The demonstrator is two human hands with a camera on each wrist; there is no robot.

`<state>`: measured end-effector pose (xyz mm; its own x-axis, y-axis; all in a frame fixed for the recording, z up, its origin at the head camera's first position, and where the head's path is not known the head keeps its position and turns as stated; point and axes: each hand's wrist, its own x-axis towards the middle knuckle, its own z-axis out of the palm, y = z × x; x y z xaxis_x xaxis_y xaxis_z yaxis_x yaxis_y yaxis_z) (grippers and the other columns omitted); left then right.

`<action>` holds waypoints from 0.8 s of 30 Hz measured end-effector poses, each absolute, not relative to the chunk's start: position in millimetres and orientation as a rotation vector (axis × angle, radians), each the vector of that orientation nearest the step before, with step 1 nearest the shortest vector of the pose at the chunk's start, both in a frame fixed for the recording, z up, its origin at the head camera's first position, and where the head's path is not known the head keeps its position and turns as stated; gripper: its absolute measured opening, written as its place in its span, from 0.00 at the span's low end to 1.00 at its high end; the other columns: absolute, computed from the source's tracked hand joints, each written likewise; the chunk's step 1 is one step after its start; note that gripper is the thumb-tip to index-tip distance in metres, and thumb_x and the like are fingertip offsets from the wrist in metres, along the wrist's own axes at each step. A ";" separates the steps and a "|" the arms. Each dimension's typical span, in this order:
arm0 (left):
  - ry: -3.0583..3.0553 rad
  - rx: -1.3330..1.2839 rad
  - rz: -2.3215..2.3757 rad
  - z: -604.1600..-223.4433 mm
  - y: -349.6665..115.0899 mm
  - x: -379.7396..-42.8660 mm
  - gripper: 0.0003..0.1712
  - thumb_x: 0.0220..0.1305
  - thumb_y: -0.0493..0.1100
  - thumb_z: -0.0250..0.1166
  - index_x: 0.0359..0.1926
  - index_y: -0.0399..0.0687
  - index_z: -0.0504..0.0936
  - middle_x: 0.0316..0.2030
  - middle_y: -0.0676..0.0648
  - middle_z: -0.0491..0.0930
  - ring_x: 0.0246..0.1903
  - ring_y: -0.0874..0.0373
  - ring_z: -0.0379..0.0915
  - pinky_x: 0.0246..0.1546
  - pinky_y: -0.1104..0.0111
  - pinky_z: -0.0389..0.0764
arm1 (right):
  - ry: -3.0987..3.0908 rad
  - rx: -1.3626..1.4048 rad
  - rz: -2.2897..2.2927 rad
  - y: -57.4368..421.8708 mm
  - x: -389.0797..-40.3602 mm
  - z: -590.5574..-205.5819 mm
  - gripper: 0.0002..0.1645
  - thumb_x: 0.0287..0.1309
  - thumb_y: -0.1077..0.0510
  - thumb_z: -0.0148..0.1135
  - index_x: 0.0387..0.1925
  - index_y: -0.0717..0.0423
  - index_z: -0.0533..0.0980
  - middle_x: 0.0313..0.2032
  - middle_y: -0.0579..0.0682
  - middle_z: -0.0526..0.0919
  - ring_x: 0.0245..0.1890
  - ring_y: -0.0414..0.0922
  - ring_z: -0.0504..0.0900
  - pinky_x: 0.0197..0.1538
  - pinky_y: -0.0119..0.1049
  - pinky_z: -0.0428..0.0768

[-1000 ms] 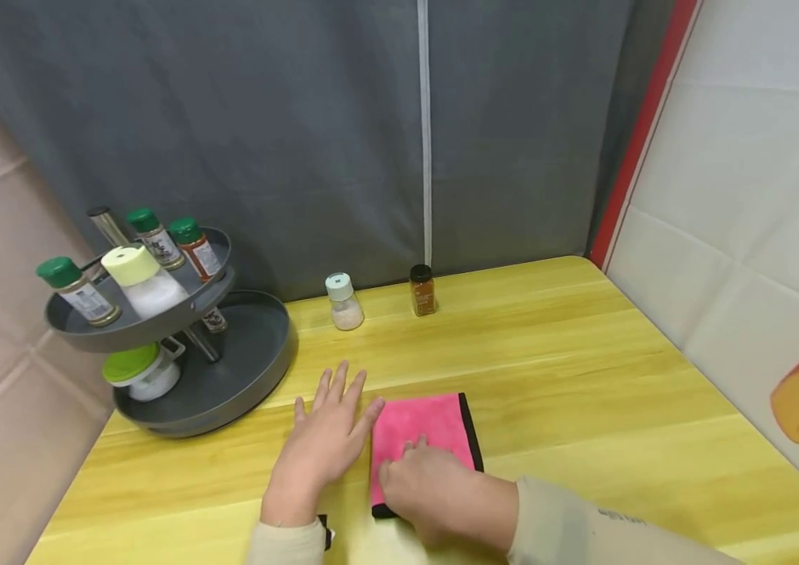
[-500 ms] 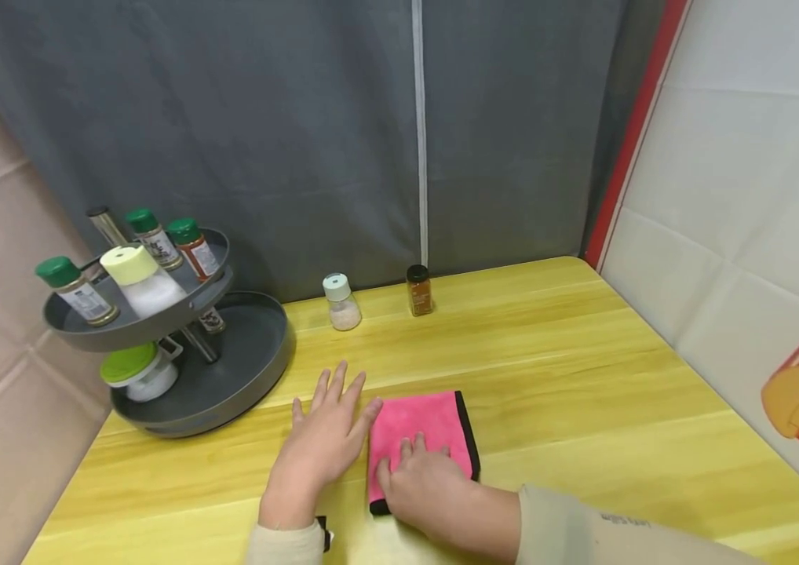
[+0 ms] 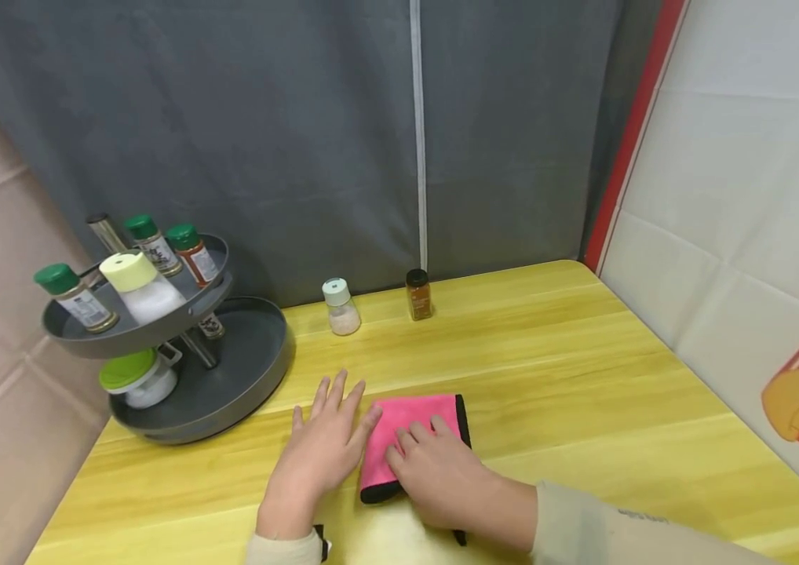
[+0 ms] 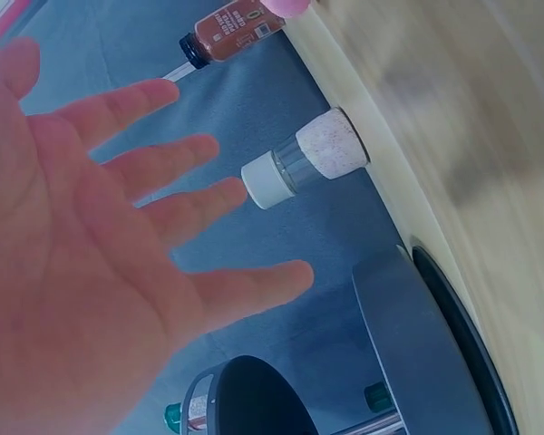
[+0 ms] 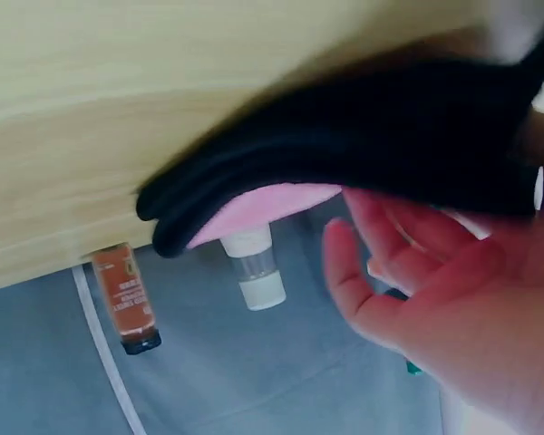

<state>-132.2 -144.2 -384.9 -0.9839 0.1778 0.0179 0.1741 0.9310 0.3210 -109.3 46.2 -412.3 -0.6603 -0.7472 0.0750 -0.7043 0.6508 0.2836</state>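
A folded pink cloth (image 3: 399, 420) with black trim lies on the table in front of me. My right hand (image 3: 442, 475) grips it from the right with bent fingers, and the near edge of the cloth bends up beneath the palm. In the right wrist view, the black trim (image 5: 344, 136) of the cloth bulges up close to the fingers, partly blurred. Just left of the cloth is my left hand (image 3: 322, 447), palm down, fingers straight and spread, thumb at the cloth's edge. It holds nothing; the left wrist view shows its bare palm (image 4: 100, 245).
A two-tier grey turntable rack (image 3: 209, 400) with several spice jars and a green-lidded container (image 3: 138, 377) stands at the left. At the back of the table are a white-capped shaker (image 3: 341, 308) and a black-capped spice bottle (image 3: 418, 294), before a grey curtain (image 3: 300, 157).
My right hand's fingers have shifted forward and right on the cloth. The cloth's near edge has been drawn up and bent. My left hand stays in place, spread.
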 end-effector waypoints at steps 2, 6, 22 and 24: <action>3.077 0.281 0.510 -384.1 -143.8 -131.5 0.41 0.76 0.71 0.38 0.77 0.53 0.63 0.80 0.43 0.47 0.78 0.41 0.37 0.67 0.29 0.43 | -2.662 1.192 -0.348 48.9 -108.3 -415.9 0.25 0.64 0.49 0.63 0.61 0.49 0.76 0.59 0.50 0.79 0.54 0.48 0.77 0.56 0.49 0.76; 3.081 0.294 0.506 -382.5 -143.5 -131.1 0.40 0.76 0.70 0.39 0.77 0.53 0.63 0.80 0.43 0.47 0.78 0.42 0.37 0.68 0.30 0.43 | -2.660 1.162 -0.433 50.9 -105.4 -421.6 0.32 0.68 0.49 0.61 0.70 0.52 0.70 0.68 0.54 0.73 0.65 0.52 0.74 0.63 0.54 0.75; 3.119 0.349 0.487 -374.5 -145.4 -130.4 0.40 0.77 0.70 0.37 0.78 0.53 0.59 0.80 0.42 0.46 0.78 0.41 0.36 0.69 0.31 0.42 | -3.029 0.983 0.985 77.4 -145.7 -385.2 0.30 0.63 0.68 0.52 0.67 0.68 0.69 0.48 0.63 0.84 0.31 0.44 0.83 0.37 0.35 0.84; 3.131 0.362 0.488 -371.3 -146.5 -130.3 0.41 0.77 0.69 0.37 0.79 0.53 0.58 0.80 0.42 0.45 0.78 0.42 0.36 0.69 0.32 0.43 | -3.005 0.831 1.337 89.4 -155.3 -376.6 0.28 0.63 0.67 0.52 0.65 0.68 0.72 0.37 0.60 0.84 0.19 0.42 0.73 0.25 0.34 0.77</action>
<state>-130.3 -146.5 -371.3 -0.9732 0.2151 0.0817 0.2298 0.9275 0.2949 -155.3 89.4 -376.6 -0.8506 -0.5250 -0.0295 -0.3296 0.5759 -0.7482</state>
